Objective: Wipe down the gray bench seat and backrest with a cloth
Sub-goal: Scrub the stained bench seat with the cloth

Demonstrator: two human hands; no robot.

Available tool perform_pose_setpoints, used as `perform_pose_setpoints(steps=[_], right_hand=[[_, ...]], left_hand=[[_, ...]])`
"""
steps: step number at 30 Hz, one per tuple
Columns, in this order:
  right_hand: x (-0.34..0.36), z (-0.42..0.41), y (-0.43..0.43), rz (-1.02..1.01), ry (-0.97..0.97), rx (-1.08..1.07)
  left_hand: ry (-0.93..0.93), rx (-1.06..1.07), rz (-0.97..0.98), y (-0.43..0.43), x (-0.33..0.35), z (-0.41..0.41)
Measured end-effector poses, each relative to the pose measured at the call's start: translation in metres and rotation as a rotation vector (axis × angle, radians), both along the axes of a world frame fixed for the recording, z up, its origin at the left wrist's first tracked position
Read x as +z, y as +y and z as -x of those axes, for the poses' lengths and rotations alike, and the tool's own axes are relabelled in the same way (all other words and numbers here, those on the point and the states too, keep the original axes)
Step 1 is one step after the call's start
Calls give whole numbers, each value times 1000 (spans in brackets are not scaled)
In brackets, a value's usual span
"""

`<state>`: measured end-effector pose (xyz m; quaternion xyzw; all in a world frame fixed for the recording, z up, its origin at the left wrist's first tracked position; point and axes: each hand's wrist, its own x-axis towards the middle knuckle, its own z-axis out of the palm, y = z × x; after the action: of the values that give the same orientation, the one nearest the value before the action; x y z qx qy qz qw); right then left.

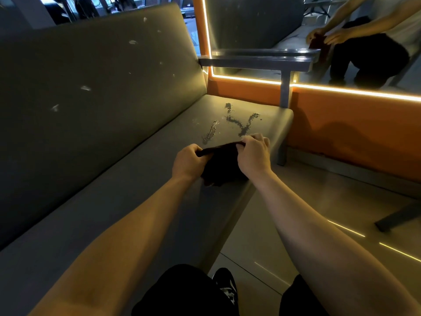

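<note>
Gray all over, this bench. The big backrest (91, 87) fills the upper left, leaning back a bit, and below it the seat (114, 190) runs from the near left corner out to the far end. Past that end there's an orange wall (353, 124) with a glowing light strip and a mirror (262, 26) above it, and a gray armrest (255, 63) on a post stands at the bench's end. The cloth (218, 163) is dark, nearly black, bunched up rather than flat. It sits on the seat toward the far end, near the front edge, with its top edge pulled into a ridge between the person's two hands. The left hand (188, 164) has its fingers curled tight round the cloth's left end, and the right hand (254, 156) pinches the right end with its fingers bent over the fabric. Just beyond the cloth, wet streaks (241, 126) of beaded liquid shine on the seat, one Y-shaped with a shorter line beside it. Small whitish smudges (85, 88) dot the backrest.
</note>
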<state>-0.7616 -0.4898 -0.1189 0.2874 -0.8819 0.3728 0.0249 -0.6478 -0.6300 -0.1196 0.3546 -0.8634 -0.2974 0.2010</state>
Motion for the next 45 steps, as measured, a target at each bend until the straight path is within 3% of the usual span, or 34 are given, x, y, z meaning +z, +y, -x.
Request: perform_pose_setpoints(steps=[3,6,11,14,19,21,25,28,31,34,37,39,42,45], right_hand=[[0,-5,-3,132,-91,3],[2,-17,-3,367,-299,79],[-9,-33,-8,562,-764,174],[-15,-33,-5,687,-1019,114],[-29,-26,-3,390,-910,129],[-30,-23,-6,446,-938,84],[-45,-12,-14,590,-821,-111],[-53,-9,-23,649,-842,-90],[-55,-16,-38,592,-936,135],[-61,-13,-46,383,-690,237],[-83,16,-38,43,-232,87],[-100,33,-31,-89,-159,22],[-119,41,-26,16,-153,4],[-124,45,-24,127,-109,-60]], left_hand=[[-37,52,-166,6,9,3],[96,121,-590,18,11,11],[338,140,-1169,51,17,12],[340,83,-1261,55,15,6],[476,113,-1176,50,-11,8],[531,129,-1122,50,-23,13],[420,181,-779,41,-37,18],[381,35,-960,36,-38,19],[335,-45,-1023,27,-46,26],[244,71,-684,7,-57,29],[148,210,-192,-32,-70,33],[26,235,-57,-54,-83,41],[-122,151,51,-62,-99,61],[-58,89,98,-46,-100,84]])
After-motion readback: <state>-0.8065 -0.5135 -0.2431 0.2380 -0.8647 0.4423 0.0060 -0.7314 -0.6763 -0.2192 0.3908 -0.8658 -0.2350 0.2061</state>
